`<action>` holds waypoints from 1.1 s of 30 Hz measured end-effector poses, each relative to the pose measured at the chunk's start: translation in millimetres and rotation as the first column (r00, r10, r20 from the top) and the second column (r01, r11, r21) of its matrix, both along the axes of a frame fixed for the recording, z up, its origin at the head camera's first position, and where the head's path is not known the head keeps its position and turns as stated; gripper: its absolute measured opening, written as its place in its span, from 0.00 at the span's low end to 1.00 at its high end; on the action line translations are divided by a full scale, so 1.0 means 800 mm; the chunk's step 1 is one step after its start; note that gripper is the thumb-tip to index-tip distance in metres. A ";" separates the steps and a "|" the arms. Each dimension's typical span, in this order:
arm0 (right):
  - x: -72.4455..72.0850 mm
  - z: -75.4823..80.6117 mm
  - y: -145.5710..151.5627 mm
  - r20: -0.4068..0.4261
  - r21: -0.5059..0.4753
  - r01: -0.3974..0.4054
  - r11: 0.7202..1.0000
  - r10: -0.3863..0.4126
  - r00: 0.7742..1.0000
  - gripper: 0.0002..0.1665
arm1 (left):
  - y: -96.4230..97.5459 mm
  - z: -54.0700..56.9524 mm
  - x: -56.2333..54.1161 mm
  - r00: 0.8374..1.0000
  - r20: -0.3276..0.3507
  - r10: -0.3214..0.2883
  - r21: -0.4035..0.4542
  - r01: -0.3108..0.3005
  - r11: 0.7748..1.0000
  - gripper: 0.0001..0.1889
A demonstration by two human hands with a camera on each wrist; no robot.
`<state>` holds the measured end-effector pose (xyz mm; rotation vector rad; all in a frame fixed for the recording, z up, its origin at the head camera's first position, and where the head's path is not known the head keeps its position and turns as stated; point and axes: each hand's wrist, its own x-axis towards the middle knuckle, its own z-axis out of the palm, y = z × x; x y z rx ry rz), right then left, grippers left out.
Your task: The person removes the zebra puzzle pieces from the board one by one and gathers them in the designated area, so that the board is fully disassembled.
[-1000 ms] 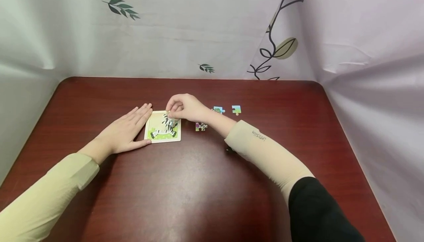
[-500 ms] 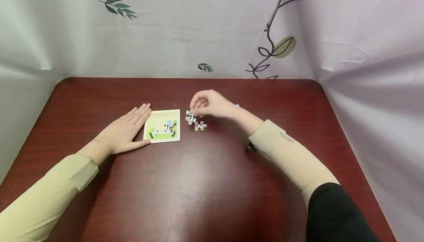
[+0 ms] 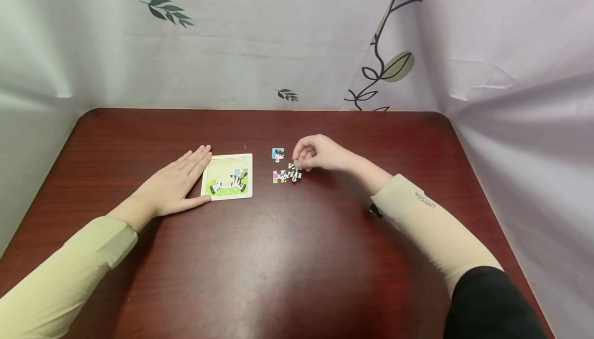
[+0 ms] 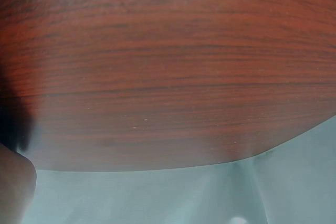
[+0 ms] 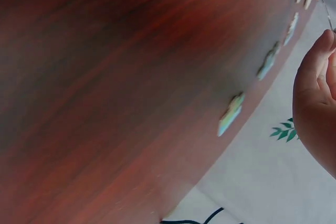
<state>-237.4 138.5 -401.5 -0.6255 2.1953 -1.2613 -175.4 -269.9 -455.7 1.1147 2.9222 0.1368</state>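
In the head view my left hand (image 3: 178, 182) lies flat, fingers straight, with fingertips and thumb at the left edge of a small square puzzle board (image 3: 229, 156). Assembled pieces showing part of a zebra fill the board's lower part; its upper part is bare. To the right, my right hand (image 3: 320, 152) pinches a black-and-white striped puzzle piece (image 3: 294, 173) between thumb and fingers. Just left of that piece lie a purple-and-green puzzle piece (image 3: 279, 176) and, farther back, a blue puzzle piece (image 3: 278, 154) with stripes. In the right wrist view the curled right hand (image 5: 315, 87) shows only partly.
Several loose pieces, among them a green-and-blue puzzle piece (image 5: 231, 114), lie in a row in the right wrist view. The dark red wooden table (image 3: 260, 256) meets a pale curtain (image 3: 223, 61) at its back edge.
My right hand has moved from over the board to the right, carrying the striped piece, which now overlaps the purple-and-green piece's right edge. My left hand has stayed at the board's edge.
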 end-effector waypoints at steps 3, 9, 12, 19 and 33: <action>0.001 -0.003 0.008 0.008 0.015 -0.009 1.000 0.009 1.000 0.07 | 0.000 -0.001 -0.001 1.000 -0.006 -0.003 0.003 0.003 1.000 0.54; 0.003 -0.007 0.019 -0.009 0.068 -0.028 0.997 0.028 1.000 0.06 | 0.000 -0.002 -0.001 1.000 -0.013 -0.003 0.013 0.004 1.000 0.54; 0.003 -0.010 0.024 -0.033 0.106 -0.036 0.994 0.040 0.999 0.05 | 0.000 -0.002 0.000 1.000 -0.006 -0.005 0.019 0.005 1.000 0.54; 0.005 -0.017 0.030 -0.127 0.153 -0.027 0.988 0.046 0.991 0.05 | 0.000 -0.001 0.000 1.000 -0.001 -0.001 0.009 0.001 1.000 0.54; 0.012 -0.022 0.025 -0.258 0.223 -0.006 0.975 0.065 0.964 0.04 | 0.000 -0.001 0.001 1.000 -0.005 0.002 -0.001 -0.002 1.000 0.54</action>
